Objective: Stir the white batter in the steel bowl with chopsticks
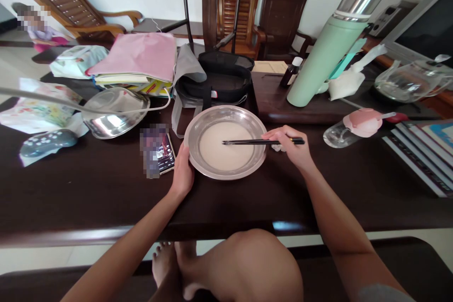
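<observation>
A steel bowl [226,175] stands on the dark wooden table, holding a pale, milky liquid [226,158]. My left hand [183,172] grips the left side of the bowl, thumb near the rim, with its other fingers mostly hidden beneath. Closed around a pair of dark chopsticks [253,141] is my right hand [292,144], at the bowl's right edge. The chopstick tips point left and reach the middle of the liquid. A small crumpled whitish thing [278,148] lies partly hidden under my right hand. Just left of the bowl lies a phone [164,153] with its screen lit.
A second steel bowl [115,125] and a pink folder [136,54] on a pile sit left. A black bag [215,80] is behind the bowl. To the right stand a green thermos [318,61], a pink-lidded cup [361,122], books [417,155] and a glass teapot [412,82].
</observation>
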Demonstrator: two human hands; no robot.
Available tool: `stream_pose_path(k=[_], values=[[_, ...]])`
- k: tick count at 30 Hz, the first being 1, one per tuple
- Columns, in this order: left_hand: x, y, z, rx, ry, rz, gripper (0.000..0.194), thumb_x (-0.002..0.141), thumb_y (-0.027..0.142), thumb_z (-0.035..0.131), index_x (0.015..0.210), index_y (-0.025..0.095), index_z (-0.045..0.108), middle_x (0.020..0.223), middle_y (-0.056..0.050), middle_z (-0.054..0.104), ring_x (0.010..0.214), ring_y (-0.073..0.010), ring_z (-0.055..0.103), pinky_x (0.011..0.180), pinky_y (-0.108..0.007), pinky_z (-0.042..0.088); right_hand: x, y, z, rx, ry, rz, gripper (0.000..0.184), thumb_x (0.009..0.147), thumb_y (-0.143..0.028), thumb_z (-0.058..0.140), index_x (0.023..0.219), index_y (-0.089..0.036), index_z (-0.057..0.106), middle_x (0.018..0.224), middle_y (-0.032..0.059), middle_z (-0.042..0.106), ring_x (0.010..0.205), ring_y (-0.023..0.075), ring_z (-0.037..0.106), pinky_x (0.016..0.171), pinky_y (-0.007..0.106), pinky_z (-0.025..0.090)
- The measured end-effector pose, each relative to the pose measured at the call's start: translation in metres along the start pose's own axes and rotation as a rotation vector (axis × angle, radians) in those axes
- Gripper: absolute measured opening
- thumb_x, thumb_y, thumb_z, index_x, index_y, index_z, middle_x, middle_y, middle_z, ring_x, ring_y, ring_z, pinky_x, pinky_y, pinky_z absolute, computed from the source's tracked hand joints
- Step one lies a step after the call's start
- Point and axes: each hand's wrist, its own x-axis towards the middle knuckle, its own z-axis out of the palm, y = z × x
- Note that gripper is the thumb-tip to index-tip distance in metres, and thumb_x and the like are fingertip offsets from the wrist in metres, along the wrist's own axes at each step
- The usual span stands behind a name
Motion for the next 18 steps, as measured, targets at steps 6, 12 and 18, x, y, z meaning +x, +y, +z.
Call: stream_pose_path(k=[6, 12, 18], values=[[0.001, 0.0, 0.0, -0.012, -0.002, -0.003, 0.045, 0.104, 0.052, 0.054, 0.133, 0.024, 0.074, 0.15, -0.007, 0.069, 0.152, -0.0324, 0.052, 0.133, -0.048, 0.033, 0.0, 0.007, -0.006, 0.115, 0.01, 0.009, 0.044, 0.096, -0.057, 0.071, 0.066, -0.026, 0.075, 0.071, 0.004, 0.082, 0.071, 0.0233, 0.08, 0.073, 0.04, 0.066], [-0.001, 0.004, -0.001, 0.076, 0.002, 0.025, 0.046, 0.104, 0.051, 0.053, 0.131, 0.021, 0.075, 0.153, -0.009, 0.066, 0.151, -0.0338, 0.052, 0.132, -0.047, 0.034, 0.0, 0.0, 0.002, -0.001, -0.054, 0.002, 0.036, 0.092, -0.058, 0.076, 0.073, -0.027, 0.08, 0.083, 0.004, 0.086, 0.086, 0.0256, 0.084, 0.082, 0.041, 0.068], [0.001, -0.001, -0.001, 0.011, -0.009, 0.003, 0.049, 0.104, 0.055, 0.053, 0.136, 0.024, 0.073, 0.151, -0.007, 0.068, 0.153, -0.0327, 0.051, 0.133, -0.049, 0.034, 0.001, 0.005, -0.008, 0.097, 0.033, 0.02, 0.044, 0.097, -0.056, 0.071, 0.066, -0.026, 0.076, 0.073, 0.0045, 0.082, 0.072, 0.0235, 0.081, 0.073, 0.04, 0.067]])
